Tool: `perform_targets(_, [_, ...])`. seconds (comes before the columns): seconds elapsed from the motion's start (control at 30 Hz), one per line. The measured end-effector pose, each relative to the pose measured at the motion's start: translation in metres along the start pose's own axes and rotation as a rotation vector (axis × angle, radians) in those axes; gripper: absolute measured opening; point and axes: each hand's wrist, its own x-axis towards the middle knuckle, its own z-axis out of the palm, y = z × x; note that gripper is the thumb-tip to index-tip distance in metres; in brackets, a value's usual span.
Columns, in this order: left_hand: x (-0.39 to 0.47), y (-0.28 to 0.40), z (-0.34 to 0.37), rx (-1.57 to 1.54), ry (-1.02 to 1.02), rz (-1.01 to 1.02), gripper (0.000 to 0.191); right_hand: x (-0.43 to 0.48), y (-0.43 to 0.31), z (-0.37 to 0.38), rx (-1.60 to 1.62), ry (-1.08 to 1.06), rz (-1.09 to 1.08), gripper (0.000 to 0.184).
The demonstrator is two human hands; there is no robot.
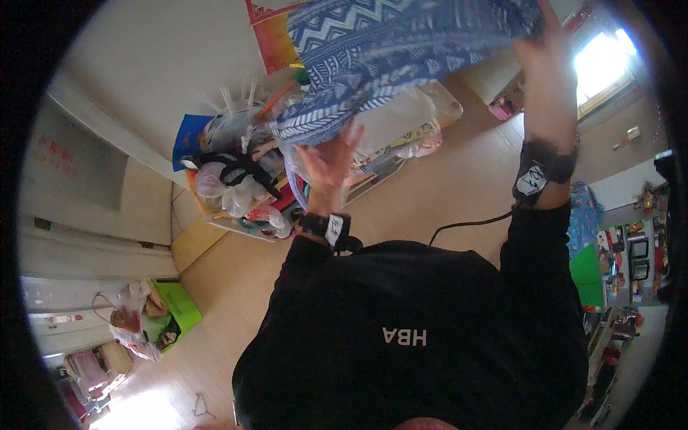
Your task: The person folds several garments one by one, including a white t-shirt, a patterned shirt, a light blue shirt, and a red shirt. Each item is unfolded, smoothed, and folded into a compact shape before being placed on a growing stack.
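A blue-and-white patterned cloth [387, 59], with zigzags and triangles, is spread out at the top of the head view, blurred by motion. My right hand [540, 45] is raised and grips its right end; the fingertips are partly hidden. Below the cloth's lower left edge, my left hand [328, 158] has its fingers apart; whether they touch the fabric is unclear. Both wrists wear black bands with white tags. Under the cloth stand crowded containers, with a clear plastic bag [403, 115] on the right and white plastic bags [231, 188] with a black strap [247, 166] on the left.
A green box [180, 306] filled with bags and other items stands on the wooden floor [236, 290] to the left. Near the bottom lies a clothes hanger [201, 406]. A black cable [467, 223] runs from my right wrist. Shelves [637, 258] are at the right.
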Motion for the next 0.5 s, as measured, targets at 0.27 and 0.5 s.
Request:
perform_targets(0.27, [0.053,0.091,0.0,0.178,0.278,0.26,0.031,-0.031,0.076,-0.102,-0.511,0.363,-0.008,0.028])
perform_targets(0.5, [0.032,0.101,0.052,0.74,0.461,0.66,0.031,-0.023,0.183,-0.26,-0.017,0.303,0.49,0.027])
